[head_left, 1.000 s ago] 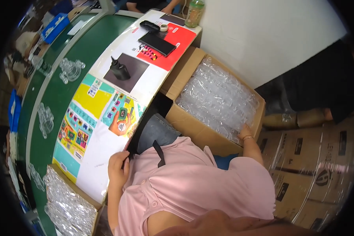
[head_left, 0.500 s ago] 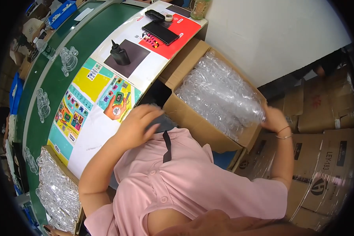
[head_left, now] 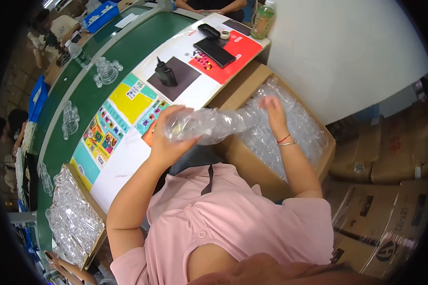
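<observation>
On my feed, a lumpy, glossy, clear plastic stack (head_left: 214, 125) hangs aloft, its near end clasped in my left grip (head_left: 163, 142), its far end over the corrugated carton (head_left: 238, 154) of crinkly clear pieces (head_left: 297, 133). My right grip (head_left: 275, 115) curls beside that end; I can't tell whether it touches. Beyond, a smooth, cone-tipped black bottle (head_left: 165, 77) stands on the flat table (head_left: 121, 179).
</observation>
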